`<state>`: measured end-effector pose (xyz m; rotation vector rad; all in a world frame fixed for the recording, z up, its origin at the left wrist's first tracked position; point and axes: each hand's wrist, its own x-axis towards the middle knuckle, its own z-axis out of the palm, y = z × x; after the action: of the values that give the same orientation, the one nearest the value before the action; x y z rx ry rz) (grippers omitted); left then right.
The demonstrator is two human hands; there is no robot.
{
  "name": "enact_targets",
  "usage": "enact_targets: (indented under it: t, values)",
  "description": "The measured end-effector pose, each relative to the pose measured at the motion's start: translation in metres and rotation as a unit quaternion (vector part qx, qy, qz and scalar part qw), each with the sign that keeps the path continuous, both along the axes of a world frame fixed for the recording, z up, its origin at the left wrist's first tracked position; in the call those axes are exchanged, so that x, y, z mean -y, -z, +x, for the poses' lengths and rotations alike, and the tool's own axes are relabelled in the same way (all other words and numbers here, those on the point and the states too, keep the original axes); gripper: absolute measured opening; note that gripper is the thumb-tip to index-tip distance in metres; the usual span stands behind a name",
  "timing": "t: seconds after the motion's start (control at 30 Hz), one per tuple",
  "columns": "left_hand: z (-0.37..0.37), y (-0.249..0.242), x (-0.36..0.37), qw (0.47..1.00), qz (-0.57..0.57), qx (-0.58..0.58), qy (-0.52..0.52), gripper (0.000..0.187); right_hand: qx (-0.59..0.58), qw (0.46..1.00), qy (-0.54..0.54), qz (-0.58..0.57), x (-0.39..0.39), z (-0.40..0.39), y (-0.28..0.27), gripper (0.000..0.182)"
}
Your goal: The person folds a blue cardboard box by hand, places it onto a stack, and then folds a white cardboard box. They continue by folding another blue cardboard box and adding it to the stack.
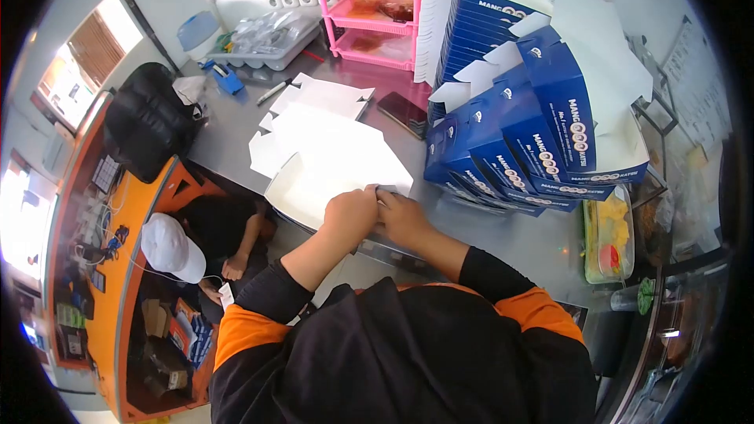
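A partly folded cardboard food box (302,188), white inside, lies on the steel table in front of me with its lid flap spread away from me. My left hand (351,210) and my right hand (402,218) meet at its near right corner. Fingers of both are closed on the card edge there; the fingertips are partly hidden. Flat white box blanks (334,96) lie just beyond it. Right of my hands stand folded blue boxes (510,133) with white insides, nested in a leaning stack.
Upright blue blanks (483,27) stand behind the stack. A phone (402,114), a marker (274,92), a blue tape dispenser (228,78) and a pink rack (373,12) are farther back. A container with yellow contents (609,235) stands right. A person in a white cap (173,247) sits low at left.
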<state>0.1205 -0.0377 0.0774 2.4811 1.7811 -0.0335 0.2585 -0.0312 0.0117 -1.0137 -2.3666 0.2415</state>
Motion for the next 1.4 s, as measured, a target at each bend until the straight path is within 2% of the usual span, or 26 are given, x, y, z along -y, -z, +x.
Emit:
enact_targets:
  t: [0.07,0.13,0.17,0.23,0.27,0.3,0.33,0.4,0.43,0.57,0.77,0.87,0.97,1.07,1.13,1.2,1.27,1.33,1.4]
  values:
    - [-0.002,0.002,-0.001,0.999,-0.002,0.031,-0.02,0.041,-0.007,1.0,-0.021,0.0,-0.007,0.006,0.0,0.035]
    - [-0.017,-0.016,0.001,0.981,0.074,0.152,-0.094,0.035,-0.034,0.999,-0.011,0.028,-0.024,0.017,0.006,0.033]
    - [-0.04,-0.008,-0.009,0.957,0.175,0.213,-0.087,0.031,-0.066,0.998,0.002,0.007,-0.028,0.02,0.008,0.033]
    - [-0.086,-0.009,-0.014,0.931,0.269,0.186,-0.165,0.036,-0.15,0.986,0.035,-0.064,-0.028,0.022,0.001,0.033]
    - [-0.112,0.005,-0.021,0.942,0.195,0.212,-0.173,0.042,-0.2,0.971,0.057,-0.115,-0.026,0.021,-0.007,0.033]
    - [-0.129,0.017,-0.023,0.928,0.1,0.319,-0.162,0.045,-0.248,0.961,0.032,-0.116,-0.02,0.015,-0.016,0.035]
    - [-0.136,0.019,-0.022,0.895,0.003,0.421,-0.148,0.049,-0.232,0.969,0.019,-0.087,-0.02,0.01,-0.024,0.036]
    - [-0.129,0.021,-0.018,0.927,0.014,0.362,-0.098,0.054,-0.2,0.979,-0.007,-0.03,-0.028,0.004,-0.034,0.037]
    - [-0.123,0.023,-0.016,0.94,0.018,0.333,-0.074,0.057,-0.187,0.977,-0.012,-0.099,-0.035,0.003,-0.03,0.041]
    - [-0.124,0.03,-0.019,0.923,0.016,0.376,-0.076,0.059,-0.128,0.978,-0.011,-0.166,-0.049,0.012,-0.026,0.043]
    - [-0.128,0.039,-0.02,0.915,0.012,0.395,-0.084,0.056,-0.073,0.984,-0.008,-0.16,-0.048,0.013,-0.027,0.041]
    - [-0.129,0.046,-0.018,0.916,0.024,0.394,-0.077,0.055,-0.06,0.991,-0.011,-0.12,-0.05,0.014,-0.02,0.041]
    - [-0.127,0.04,-0.017,0.923,0.036,0.378,-0.067,0.054,-0.083,0.991,-0.014,-0.102,-0.051,0.013,-0.013,0.041]
    - [-0.125,0.038,-0.018,0.927,0.038,0.37,-0.053,0.055,-0.2,0.975,-0.009,-0.1,-0.017,0.016,-0.072,0.041]
    - [-0.121,0.035,-0.016,0.919,0.051,0.384,-0.067,0.048,-0.241,0.957,-0.005,0.159,0.014,0.038,-0.127,0.049]
    - [-0.115,0.034,-0.01,0.905,0.089,0.403,-0.099,0.045,-0.303,0.86,0.188,0.366,0.043,0.071,-0.167,0.06]
    - [-0.108,0.022,-0.008,0.88,0.155,0.434,-0.116,0.041,-0.179,0.777,0.397,0.454,0.052,0.11,-0.209,0.068]
    - [-0.098,0.005,-0.002,0.85,0.185,0.476,-0.129,0.038,-0.093,0.816,0.439,0.365,0.038,0.151,-0.219,0.052]
    - [-0.084,-0.019,0.002,0.82,0.182,0.526,-0.133,0.034,-0.169,0.895,0.389,0.136,0.022,0.167,-0.221,0.037]
